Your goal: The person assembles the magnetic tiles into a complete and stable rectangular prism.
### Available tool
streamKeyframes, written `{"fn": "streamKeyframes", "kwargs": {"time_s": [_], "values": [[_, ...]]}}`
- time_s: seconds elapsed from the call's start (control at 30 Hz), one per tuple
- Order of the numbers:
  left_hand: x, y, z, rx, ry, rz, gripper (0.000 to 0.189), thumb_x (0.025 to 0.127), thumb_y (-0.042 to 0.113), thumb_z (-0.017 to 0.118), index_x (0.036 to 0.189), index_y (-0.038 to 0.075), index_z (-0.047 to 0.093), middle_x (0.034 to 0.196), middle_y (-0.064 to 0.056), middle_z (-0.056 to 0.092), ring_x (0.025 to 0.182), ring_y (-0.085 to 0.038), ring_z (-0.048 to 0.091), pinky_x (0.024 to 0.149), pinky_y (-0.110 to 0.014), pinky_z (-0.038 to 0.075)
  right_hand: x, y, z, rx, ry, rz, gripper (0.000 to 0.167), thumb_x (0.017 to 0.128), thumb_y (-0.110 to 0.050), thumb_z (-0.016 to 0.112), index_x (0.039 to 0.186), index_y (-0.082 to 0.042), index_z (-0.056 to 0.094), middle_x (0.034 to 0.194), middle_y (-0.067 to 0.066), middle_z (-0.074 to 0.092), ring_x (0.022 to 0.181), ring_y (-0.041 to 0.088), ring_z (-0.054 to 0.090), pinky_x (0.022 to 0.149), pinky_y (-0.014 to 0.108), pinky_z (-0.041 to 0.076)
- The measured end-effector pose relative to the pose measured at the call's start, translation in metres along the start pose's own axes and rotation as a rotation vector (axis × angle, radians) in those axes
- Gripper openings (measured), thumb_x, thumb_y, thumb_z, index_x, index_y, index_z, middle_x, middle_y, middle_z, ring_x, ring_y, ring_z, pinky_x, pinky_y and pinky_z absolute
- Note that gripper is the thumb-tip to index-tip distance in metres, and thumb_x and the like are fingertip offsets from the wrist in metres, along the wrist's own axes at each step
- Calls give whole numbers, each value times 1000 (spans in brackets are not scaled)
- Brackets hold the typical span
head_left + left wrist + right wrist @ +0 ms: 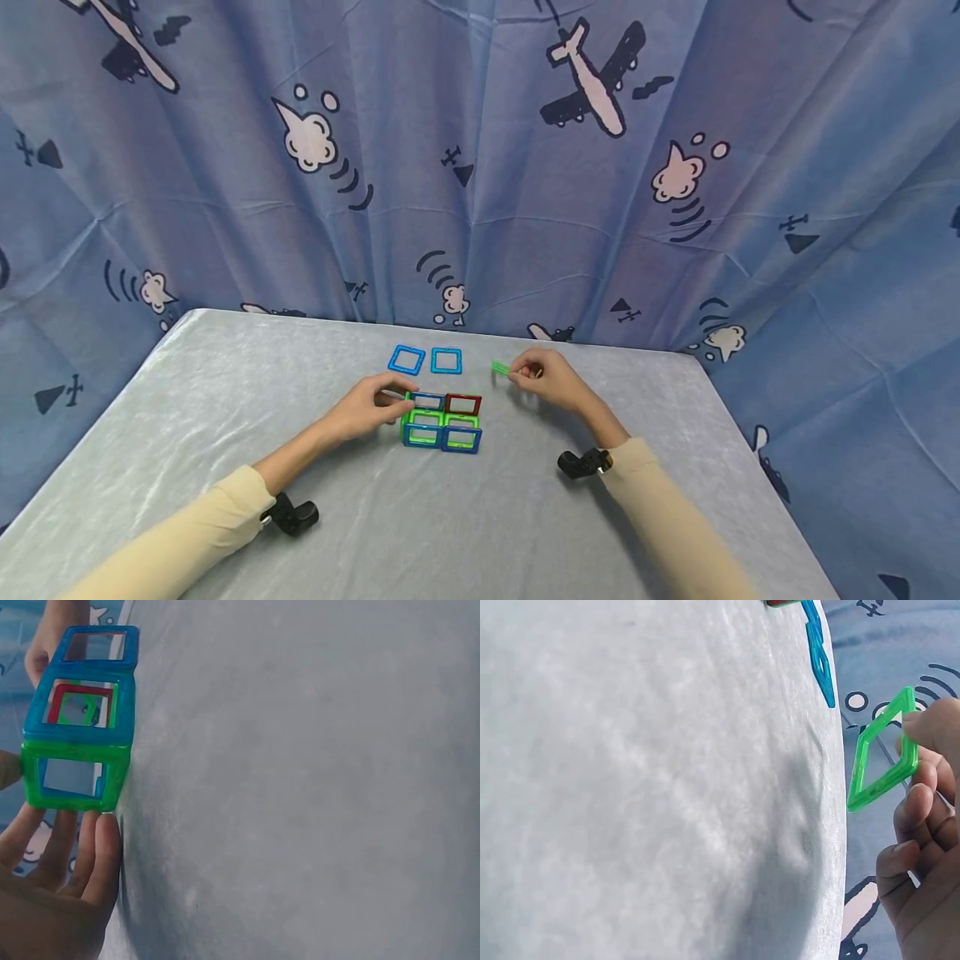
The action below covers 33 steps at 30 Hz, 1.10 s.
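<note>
My right hand (546, 377) pinches a green square magnetic tile (859, 772) by one edge between thumb and fingers, above the table. My left hand (371, 407) steadies the left end of a box-like structure of magnetic tiles (442, 422), with thumb and fingers about its green end tile (75, 802). Blue tiles form the structure's near side, green ones show inside and at the left end, and a red tile (463, 405) stands at the back right beside a blue one. Part of the structure's left end is hidden by the left hand in the head view.
Two loose blue square tiles, a left one (407, 360) and a right one (446, 361), lie flat behind the structure. A pale cloth covers the table (420, 533). Behind its far edge hangs a blue curtain (480, 167) with printed planes.
</note>
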State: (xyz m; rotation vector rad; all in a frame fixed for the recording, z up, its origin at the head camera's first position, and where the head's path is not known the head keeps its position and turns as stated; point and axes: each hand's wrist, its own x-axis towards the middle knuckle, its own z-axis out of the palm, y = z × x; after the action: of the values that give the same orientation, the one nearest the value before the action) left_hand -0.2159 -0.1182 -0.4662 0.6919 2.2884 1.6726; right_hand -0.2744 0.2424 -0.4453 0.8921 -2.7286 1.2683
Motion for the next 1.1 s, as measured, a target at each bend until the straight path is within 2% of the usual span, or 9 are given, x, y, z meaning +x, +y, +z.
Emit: {"fn": "streamKeyframes", "kwargs": {"time_s": [0.17,0.27,0.5,0.73,1.1], "values": [[0,-1,0,-3,-1,-4,35,101,16,66,130,-3,62,128,-21,61,107,-35,66,80,-43,58,-4,-2,-1,4,25,10,2,92,-4,73,90,-5,74,80,-1,57,71,15,52,62,27,45],[1,0,0,-4,-4,-5,36,101,17,66,130,-4,62,128,-21,61,107,-34,66,80,-42,58,-7,-4,-2,6,47,0,9,90,1,72,89,-7,74,79,-1,57,70,15,52,61,26,44],[1,1,-1,-3,-7,-1,35,102,16,66,130,-4,61,128,-21,61,108,-35,67,79,-41,59,-16,-8,-5,-22,76,-59,8,91,3,71,88,-4,73,77,-2,56,69,14,51,60,26,45],[0,1,-1,-3,-11,2,33,102,16,65,129,-2,62,128,-22,61,108,-35,66,79,-42,59,-29,-11,-8,-17,91,-36,9,90,7,71,87,-1,73,77,-1,56,69,15,51,60,26,44],[0,3,-1,-1,-17,2,33,102,16,65,129,-2,62,128,-22,61,108,-35,66,79,-40,59,-40,-21,-5,-31,88,-56,6,92,6,71,93,0,74,80,1,61,70,18,55,61,32,49]]}}
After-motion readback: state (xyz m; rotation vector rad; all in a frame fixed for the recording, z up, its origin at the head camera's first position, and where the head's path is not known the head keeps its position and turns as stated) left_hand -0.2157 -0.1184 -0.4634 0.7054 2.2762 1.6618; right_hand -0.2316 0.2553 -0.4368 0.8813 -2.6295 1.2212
